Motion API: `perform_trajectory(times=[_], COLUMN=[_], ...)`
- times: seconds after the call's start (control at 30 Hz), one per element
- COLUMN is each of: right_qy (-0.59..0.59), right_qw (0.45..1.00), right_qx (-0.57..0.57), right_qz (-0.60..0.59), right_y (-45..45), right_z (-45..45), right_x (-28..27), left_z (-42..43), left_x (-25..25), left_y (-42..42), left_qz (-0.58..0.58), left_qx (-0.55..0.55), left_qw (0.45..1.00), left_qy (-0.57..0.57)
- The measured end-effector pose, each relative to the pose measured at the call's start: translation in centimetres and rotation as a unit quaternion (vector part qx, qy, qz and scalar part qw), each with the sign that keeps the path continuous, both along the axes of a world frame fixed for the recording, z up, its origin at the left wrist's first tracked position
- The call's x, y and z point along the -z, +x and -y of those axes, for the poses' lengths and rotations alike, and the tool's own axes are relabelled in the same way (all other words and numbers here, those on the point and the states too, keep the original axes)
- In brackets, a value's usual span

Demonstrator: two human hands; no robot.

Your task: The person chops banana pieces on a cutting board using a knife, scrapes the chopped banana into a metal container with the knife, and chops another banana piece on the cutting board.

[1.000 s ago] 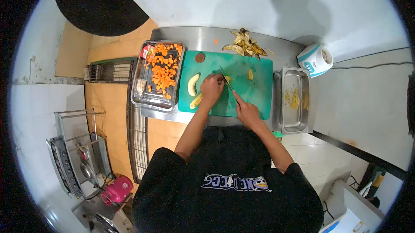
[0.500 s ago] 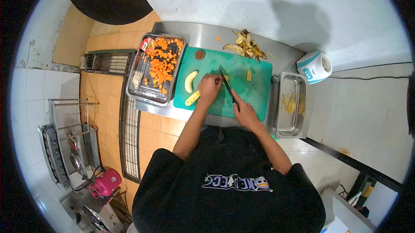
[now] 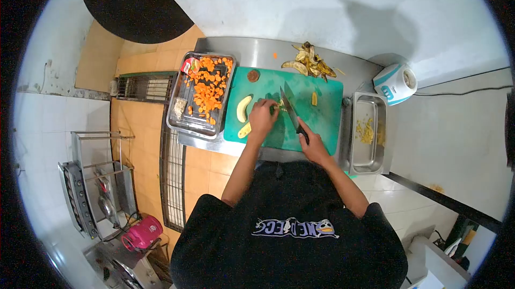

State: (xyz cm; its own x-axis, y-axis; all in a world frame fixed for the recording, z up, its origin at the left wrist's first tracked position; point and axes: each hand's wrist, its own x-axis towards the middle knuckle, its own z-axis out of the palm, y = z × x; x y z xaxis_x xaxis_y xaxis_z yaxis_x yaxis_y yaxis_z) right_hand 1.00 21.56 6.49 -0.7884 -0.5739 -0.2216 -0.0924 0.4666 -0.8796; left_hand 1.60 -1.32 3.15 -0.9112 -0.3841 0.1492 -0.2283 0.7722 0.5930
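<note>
On the green board (image 3: 328, 111), the knife (image 3: 291, 107) is held in the right hand's (image 3: 315, 149) closed grip; yellow food (image 3: 281, 104) seems pinched by the left hand (image 3: 263, 118). Chopped bits (image 3: 365, 130) lie beyond its right edge; at its left, a banana (image 3: 243, 108) is uncut.

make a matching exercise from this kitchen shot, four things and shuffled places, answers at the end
1. knife
2. carrot pieces
3. banana peels
4. yellow bits

A. at the far edge of the green board
B. in the right hand
C. in the steel pan
D. in the tray left of the board

Pairs: 1-B, 2-D, 3-A, 4-C
</note>
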Motion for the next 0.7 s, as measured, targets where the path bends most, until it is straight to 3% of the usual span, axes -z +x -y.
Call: perform_trajectory(times=[0.07,0.2,0.3,0.37,0.47,0.5,0.57,0.7], right_qy=[0.097,0.112,0.074,0.131,0.012,0.01,0.031,-0.021], right_qw=[0.995,0.993,0.997,0.99,0.999,0.999,0.998,0.998], right_qx=[-0.022,-0.023,-0.007,-0.025,0.046,0.05,0.039,0.054], right_qz=[0.004,0.038,-0.024,0.035,-0.004,-0.004,-0.025,0.002], right_y=[-0.2,-0.2,0.3,0.0,0.3,0.2,-0.1,-0.1], right_z=[-0.2,-0.1,-0.4,-0.3,-0.5,-0.6,-0.8,-0.8], right_x=[0.1,-0.6,-0.6,-0.6,0.6,0.9,1.6,1.6], left_z=[0.0,0.3,-0.1,0.0,0.0,0.0,0.2,0.2], left_x=[0.5,0.8,1.4,1.4,0.1,0.5,1.4,0.8], left_y=[0.0,-0.4,-1.0,-1.5,-1.6,-1.5,-1.3,-1.3], left_qz=[0.028,0.046,0.044,0.056,0.069,0.069,-0.044,-0.035], left_qx=[0.0,0.008,0.015,0.009,0.025,0.029,0.045,0.013], left_qw=[0.999,0.999,0.999,0.998,0.996,0.996,0.998,0.999], left_qy=[0.018,0.019,0.007,0.016,0.05,0.048,0.002,0.023])
